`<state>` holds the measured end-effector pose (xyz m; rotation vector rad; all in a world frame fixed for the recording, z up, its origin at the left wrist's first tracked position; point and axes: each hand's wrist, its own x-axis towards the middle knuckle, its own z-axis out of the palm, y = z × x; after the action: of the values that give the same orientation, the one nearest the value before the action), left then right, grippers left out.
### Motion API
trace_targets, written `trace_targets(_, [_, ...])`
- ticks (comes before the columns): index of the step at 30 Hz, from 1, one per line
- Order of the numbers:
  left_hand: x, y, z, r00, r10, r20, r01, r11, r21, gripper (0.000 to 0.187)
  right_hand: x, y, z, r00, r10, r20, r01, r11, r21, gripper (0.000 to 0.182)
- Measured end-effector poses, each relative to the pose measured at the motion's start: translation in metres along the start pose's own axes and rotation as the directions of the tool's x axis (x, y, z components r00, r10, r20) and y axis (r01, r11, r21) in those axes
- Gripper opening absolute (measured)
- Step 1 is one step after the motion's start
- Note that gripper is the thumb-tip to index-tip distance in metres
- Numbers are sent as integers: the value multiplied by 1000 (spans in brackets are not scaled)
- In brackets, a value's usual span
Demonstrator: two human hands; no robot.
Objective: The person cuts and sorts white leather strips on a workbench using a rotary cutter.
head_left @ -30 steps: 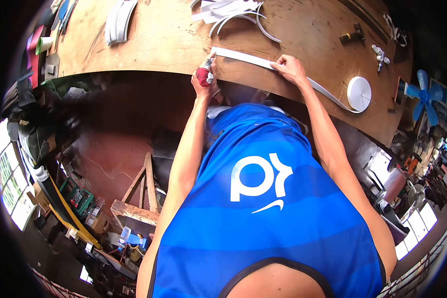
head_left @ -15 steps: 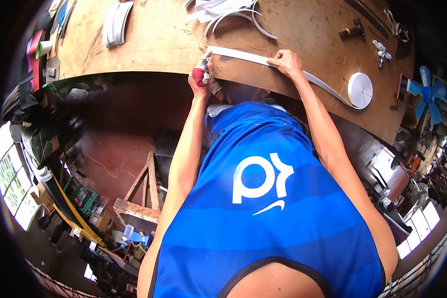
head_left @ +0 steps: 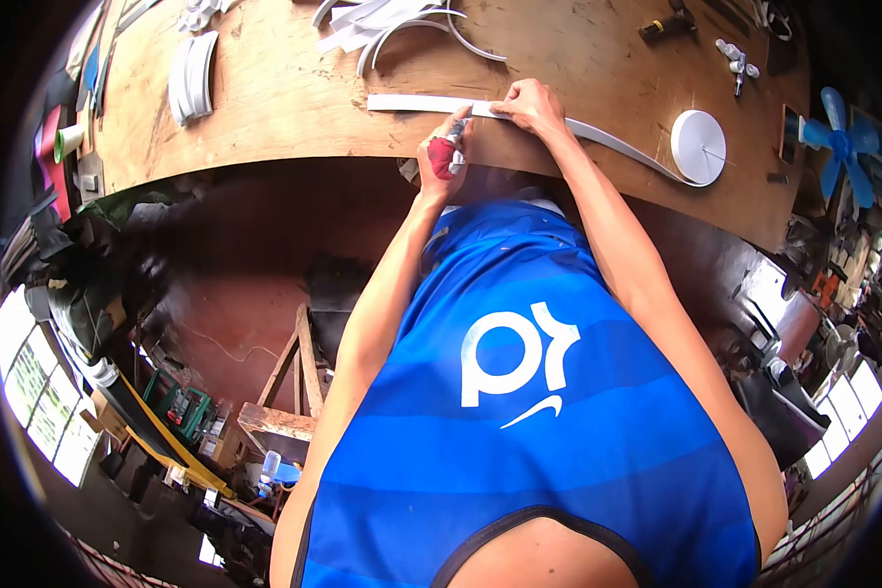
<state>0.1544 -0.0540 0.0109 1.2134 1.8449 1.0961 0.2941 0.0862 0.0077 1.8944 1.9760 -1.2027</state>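
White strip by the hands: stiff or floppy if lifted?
Likely flexible: the white strip runs past the right hand and bends into the coil. Probably light, as it looks thin and narrow. Pulling it may drag or unwind the coil, since the two look joined.

At right stands a blue fan (head_left: 839,140), at left a paned window (head_left: 37,387).

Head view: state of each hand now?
Left hand: closed around a red-and-silver item, type unclear.
Right hand: fingers closed on the white strip.
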Motion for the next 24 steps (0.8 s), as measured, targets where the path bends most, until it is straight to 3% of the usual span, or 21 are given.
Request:
trace_targets(7, [-2, 10, 12, 999, -37, 31, 36, 999, 16, 25, -7, -6, -5, 999, -39, -7, 38, 999, -3, 36])
trace_targets(15, [-3, 16, 17, 998, 56, -3, -56, 998, 33, 26, -8, -8, -9, 996, -90, -17, 89, 996, -22, 35])
trace_targets(18, [-4, 17, 15, 999, -15, 31, 14, 999, 41, 26, -9, -9, -7, 999, -54, -4, 54, 998, -18, 35])
trace_targets(24, [-4, 16, 17, 1000, 14, 17, -15, 999, 44, 27, -7, -10, -7, 1000, -25, -3, 24, 999, -38, 35])
